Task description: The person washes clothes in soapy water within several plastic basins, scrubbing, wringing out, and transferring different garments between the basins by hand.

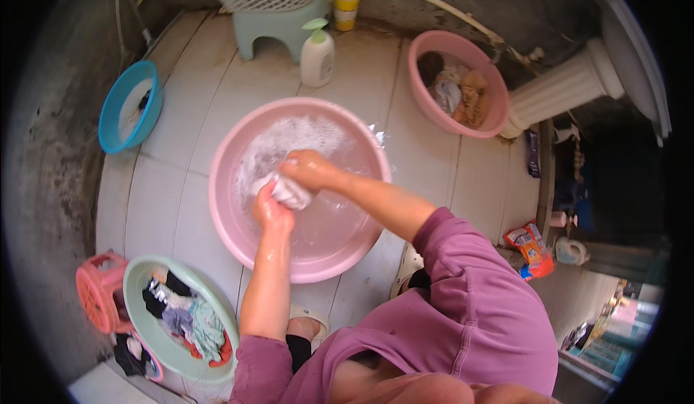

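Note:
A large pink plastic basin (223, 217) stands on the tiled floor in front of me, holding cloudy water with soap suds (309, 133) toward its far side. Over the water, my left hand (272, 211) grips a wet, bunched white cloth (290, 191). My right hand (306, 168) closes on the upper end of the same cloth, its fingers partly hidden. What kind of garment the cloth is, I cannot tell.
A smaller pink basin (420, 92) with soaking clothes stands far right, a blue basin (103, 127) at left. Near left are a pale green tub (130, 279) of clothes and a red stool (100, 295). Beyond the big basin stand a white pump bottle (317, 62) and a pale green stool (271, 27).

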The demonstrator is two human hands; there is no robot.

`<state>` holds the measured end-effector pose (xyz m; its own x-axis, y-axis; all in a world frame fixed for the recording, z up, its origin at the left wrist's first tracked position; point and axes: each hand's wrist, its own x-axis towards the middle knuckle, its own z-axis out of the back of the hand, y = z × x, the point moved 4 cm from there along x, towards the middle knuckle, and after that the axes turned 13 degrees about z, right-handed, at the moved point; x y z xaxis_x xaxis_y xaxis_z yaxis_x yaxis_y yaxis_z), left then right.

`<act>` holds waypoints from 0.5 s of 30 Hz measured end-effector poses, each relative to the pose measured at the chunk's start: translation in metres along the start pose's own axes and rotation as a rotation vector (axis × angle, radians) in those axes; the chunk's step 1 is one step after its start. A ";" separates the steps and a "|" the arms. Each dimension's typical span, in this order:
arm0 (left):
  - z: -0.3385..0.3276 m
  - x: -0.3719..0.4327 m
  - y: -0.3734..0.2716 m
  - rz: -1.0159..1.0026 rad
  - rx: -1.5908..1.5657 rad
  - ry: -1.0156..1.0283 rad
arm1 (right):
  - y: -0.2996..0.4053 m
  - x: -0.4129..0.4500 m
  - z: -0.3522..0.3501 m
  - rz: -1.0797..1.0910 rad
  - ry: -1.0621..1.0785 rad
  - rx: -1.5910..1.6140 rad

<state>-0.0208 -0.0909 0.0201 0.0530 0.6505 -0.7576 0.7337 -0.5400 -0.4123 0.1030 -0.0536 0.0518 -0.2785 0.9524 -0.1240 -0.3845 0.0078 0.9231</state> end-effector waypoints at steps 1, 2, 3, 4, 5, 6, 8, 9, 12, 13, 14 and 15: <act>-0.003 -0.005 -0.002 -0.122 0.000 0.042 | -0.006 0.001 0.007 0.012 -0.036 -0.029; -0.002 -0.007 -0.005 -0.189 0.053 0.053 | -0.014 0.002 0.015 0.005 -0.103 -0.097; -0.006 -0.009 -0.008 -0.254 0.108 0.070 | -0.027 0.003 0.030 0.149 -0.120 -0.204; -0.006 -0.014 -0.019 -0.408 0.237 0.060 | -0.021 -0.002 0.042 -0.002 -0.080 -0.073; 0.003 -0.010 -0.031 -0.498 0.255 0.089 | -0.014 -0.006 0.056 -0.214 0.000 -0.038; -0.005 -0.011 -0.034 -0.490 0.274 0.125 | -0.035 -0.012 0.073 -0.092 -0.066 -0.146; -0.004 -0.013 -0.038 -0.426 0.218 0.229 | -0.040 -0.011 0.070 -0.157 0.085 -0.253; -0.005 -0.016 -0.033 -0.428 0.211 0.217 | -0.039 -0.011 0.063 0.028 0.102 -0.278; -0.016 -0.026 -0.014 -0.300 0.042 0.393 | 0.000 -0.012 0.019 0.224 0.192 -0.139; -0.022 -0.031 -0.003 -0.239 0.118 0.394 | 0.003 -0.013 0.006 0.261 0.176 -0.052; -0.026 -0.034 0.006 -0.177 0.195 0.396 | 0.001 -0.014 0.000 0.297 0.157 0.035; -0.015 -0.027 0.005 -0.198 0.456 0.372 | 0.000 -0.013 -0.004 0.302 0.164 0.038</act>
<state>-0.0088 -0.1032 0.0462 0.2386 0.8600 -0.4511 0.3947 -0.5104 -0.7640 0.1036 -0.0670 0.0519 -0.5136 0.8518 0.1033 -0.2309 -0.2531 0.9395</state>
